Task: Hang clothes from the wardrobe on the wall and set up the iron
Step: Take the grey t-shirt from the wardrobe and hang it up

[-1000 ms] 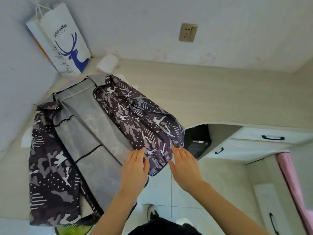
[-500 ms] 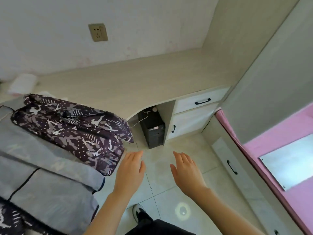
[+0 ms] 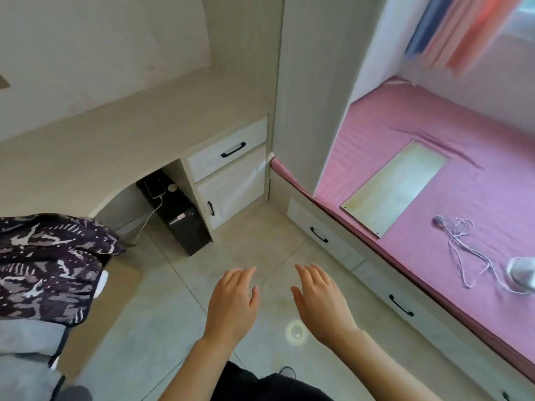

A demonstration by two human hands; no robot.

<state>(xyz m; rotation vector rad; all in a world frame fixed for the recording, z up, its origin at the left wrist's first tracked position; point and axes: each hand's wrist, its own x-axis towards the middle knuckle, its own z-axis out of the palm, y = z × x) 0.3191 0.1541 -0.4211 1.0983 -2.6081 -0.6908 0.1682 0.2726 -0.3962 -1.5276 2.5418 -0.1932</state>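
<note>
While both held empty: two hands, left hand [image 3: 231,305], right hand [image 3: 321,302], one iron [image 3: 522,273].

My view shows a dark purple garment [image 3: 49,264] with white camouflage print, grey fabric [image 3: 26,351] with black trim, a pink bed sheet [image 3: 434,125], a white cord [image 3: 463,250], and black drawer handles [image 3: 233,150].
</note>
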